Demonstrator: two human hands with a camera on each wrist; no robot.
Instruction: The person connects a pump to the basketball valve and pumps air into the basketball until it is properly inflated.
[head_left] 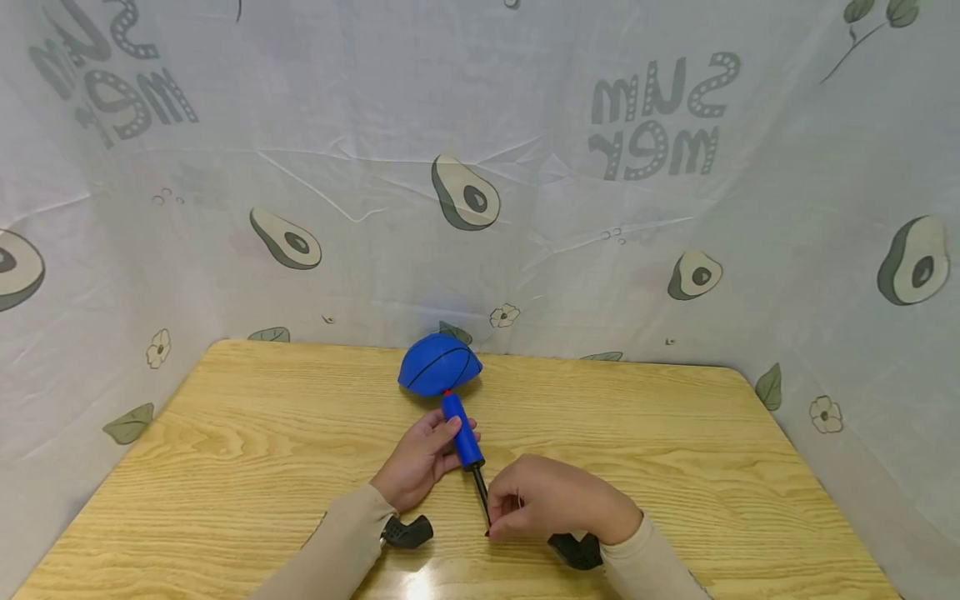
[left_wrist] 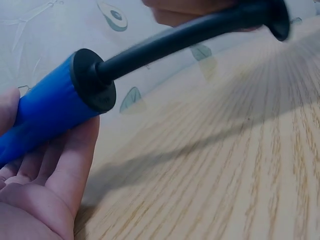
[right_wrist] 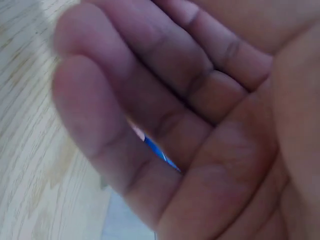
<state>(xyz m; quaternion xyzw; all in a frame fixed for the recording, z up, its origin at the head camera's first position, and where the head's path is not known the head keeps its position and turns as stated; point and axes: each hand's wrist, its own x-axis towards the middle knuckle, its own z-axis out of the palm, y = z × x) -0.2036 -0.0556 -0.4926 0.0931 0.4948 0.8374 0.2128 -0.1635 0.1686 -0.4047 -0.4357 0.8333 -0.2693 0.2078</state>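
A blue ball (head_left: 438, 365) with black lines, slack and partly collapsed, lies near the table's back edge. The red tip of a blue hand pump (head_left: 462, 433) meets its near side. My left hand (head_left: 420, 458) holds the pump's barrel, thumb on top and fingers beneath. The black plunger rod (left_wrist: 170, 45) is drawn out toward me and ends in a flat disc (left_wrist: 278, 20). At that rod's end, my right hand (head_left: 558, 500) pinches with curled fingers. In the right wrist view, the curled fingers (right_wrist: 95, 110) hide the rod.
The wood-grain table (head_left: 225, 467) reaches back to a pale cloth (head_left: 360, 250) printed with avocados, leaves and lettering, which hangs behind and at both sides. Black wrist mounts (head_left: 408, 532) sit by both cuffs.
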